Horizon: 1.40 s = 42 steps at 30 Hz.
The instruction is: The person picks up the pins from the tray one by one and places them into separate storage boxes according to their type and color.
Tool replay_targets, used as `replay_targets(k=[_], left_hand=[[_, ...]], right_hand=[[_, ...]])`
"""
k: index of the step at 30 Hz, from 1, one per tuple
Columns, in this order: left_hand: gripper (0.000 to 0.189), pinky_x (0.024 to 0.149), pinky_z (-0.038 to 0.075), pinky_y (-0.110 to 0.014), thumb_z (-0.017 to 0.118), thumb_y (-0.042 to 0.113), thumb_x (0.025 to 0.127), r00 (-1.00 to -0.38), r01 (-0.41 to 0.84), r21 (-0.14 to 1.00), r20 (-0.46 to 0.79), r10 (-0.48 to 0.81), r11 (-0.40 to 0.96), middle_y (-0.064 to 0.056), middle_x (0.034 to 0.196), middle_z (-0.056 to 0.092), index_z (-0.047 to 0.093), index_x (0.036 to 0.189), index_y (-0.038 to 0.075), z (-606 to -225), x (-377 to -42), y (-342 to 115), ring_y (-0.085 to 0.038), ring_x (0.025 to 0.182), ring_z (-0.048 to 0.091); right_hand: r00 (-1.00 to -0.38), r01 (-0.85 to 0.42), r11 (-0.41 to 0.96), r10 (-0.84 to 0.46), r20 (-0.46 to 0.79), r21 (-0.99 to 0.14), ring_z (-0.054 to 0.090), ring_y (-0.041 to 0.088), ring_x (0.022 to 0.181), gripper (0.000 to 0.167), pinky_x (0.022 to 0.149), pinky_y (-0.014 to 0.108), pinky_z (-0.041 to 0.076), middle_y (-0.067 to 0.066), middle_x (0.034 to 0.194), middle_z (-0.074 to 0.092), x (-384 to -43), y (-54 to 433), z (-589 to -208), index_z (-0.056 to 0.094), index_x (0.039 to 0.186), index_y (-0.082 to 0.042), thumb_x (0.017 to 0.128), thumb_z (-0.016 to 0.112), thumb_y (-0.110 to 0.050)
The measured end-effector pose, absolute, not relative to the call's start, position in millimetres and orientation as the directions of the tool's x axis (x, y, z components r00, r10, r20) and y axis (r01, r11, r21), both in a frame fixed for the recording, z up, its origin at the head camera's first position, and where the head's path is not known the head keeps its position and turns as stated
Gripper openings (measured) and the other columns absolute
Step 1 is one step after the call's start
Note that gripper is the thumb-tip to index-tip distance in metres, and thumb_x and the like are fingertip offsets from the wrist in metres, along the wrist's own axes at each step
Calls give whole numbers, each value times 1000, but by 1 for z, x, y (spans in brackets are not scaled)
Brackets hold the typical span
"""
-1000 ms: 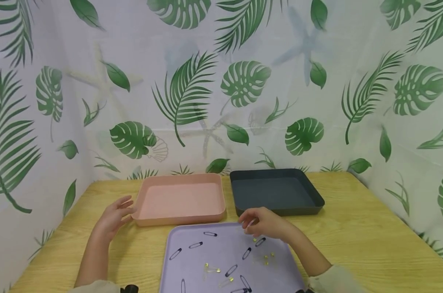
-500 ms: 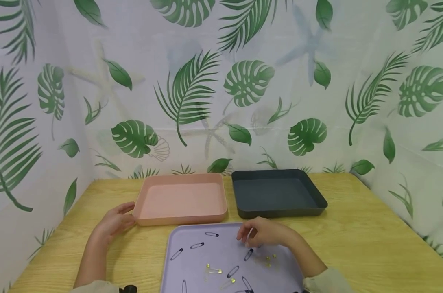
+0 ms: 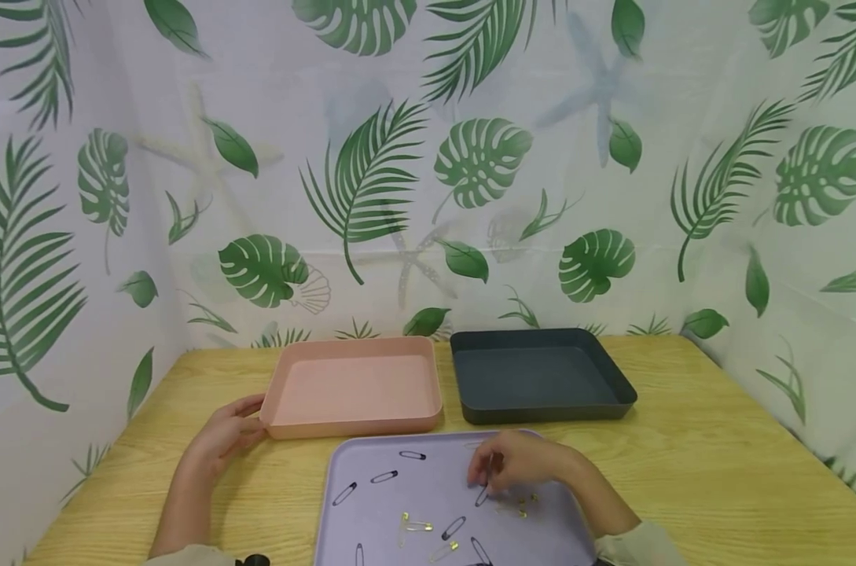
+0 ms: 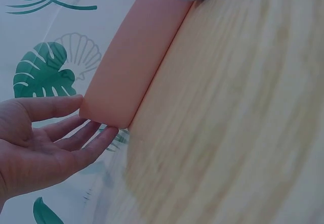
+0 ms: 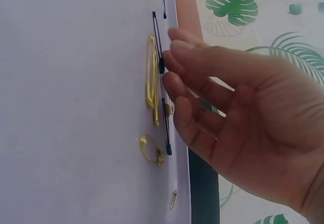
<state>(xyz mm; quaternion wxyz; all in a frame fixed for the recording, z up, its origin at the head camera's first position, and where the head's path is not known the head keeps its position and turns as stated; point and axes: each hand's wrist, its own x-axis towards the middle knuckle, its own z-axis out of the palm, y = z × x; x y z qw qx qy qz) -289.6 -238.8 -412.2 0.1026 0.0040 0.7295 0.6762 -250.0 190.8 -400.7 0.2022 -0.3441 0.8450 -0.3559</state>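
My left hand [image 3: 222, 440] is at the near left corner of a pink tray [image 3: 357, 425]; in the left wrist view its extended fingertips touch that corner. Over a lilac tray [image 3: 374, 542] hovers my right hand [image 3: 523, 460], fingers loosely bent, with nothing visible between them. Just under its fingertips lies a black safety pin [image 3: 481, 496], partly hidden by the hand in the head view. Several more black safety pins and gold safety pins [image 3: 453, 545] are scattered over the lilac tray. In the right wrist view, the fingers are beside a black safety pin [image 5: 161, 64].
Behind the lilac tray, a dark blue-grey tray [image 3: 548, 412] stands right of the pink one. All three trays rest on a wooden table [image 3: 718, 472]. A leaf-patterned cloth [image 3: 399, 196] encloses the table's back and sides.
My left hand has lowered slightly against the pink tray's corner. My right hand has moved nearer to me over the lilac tray, down towards a black safety pin.
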Motion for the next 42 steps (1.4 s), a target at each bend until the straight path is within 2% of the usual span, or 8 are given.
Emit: replay_targets(k=[18, 25, 33, 42], left_hand=[[59, 90, 43, -33, 44, -10, 87, -983, -119, 989, -130, 128, 87, -32, 142, 18, 17, 140, -13, -414, -292, -240, -26, 111, 45], [59, 91, 43, -34, 43, -11, 87, -983, -114, 989, -126, 134, 96, -33, 142, 18, 17, 139, -14, -413, -291, -239, -31, 116, 41], [58, 91, 43, -35, 44, -10, 87, -984, -100, 992, -110, 137, 81, -34, 140, 20, 17, 138, -15, -415, -293, -239, -28, 112, 44], [57, 92, 42, -38, 44, -10, 88, -986, -102, 993, -110, 126, 67, -34, 140, 20, 18, 138, -15, -415, -291, -239, -30, 114, 43]], right_hand=[[-651, -518, 456, -759, -12, -723, 51, 2, 67, 20, 60, 21, 46, -7, 76, 61, -255, 192, -410, 69, 82, -6, 71, 66, 11], [-666, -505, 481, -746, -31, -717, 49, 2, 65, 20, 58, 20, 45, -7, 75, 59, -253, 192, -409, 69, 80, -7, 72, 64, 10], [-677, -498, 482, -736, -25, -721, 47, 2, 61, 20, 54, 19, 41, -3, 73, 57, -251, 191, -407, 68, 79, -7, 71, 62, 10], [-685, -517, 493, -728, -7, -700, 44, 1, 59, 20, 52, 18, 39, -8, 68, 54, -250, 189, -405, 66, 77, -7, 70, 61, 11]])
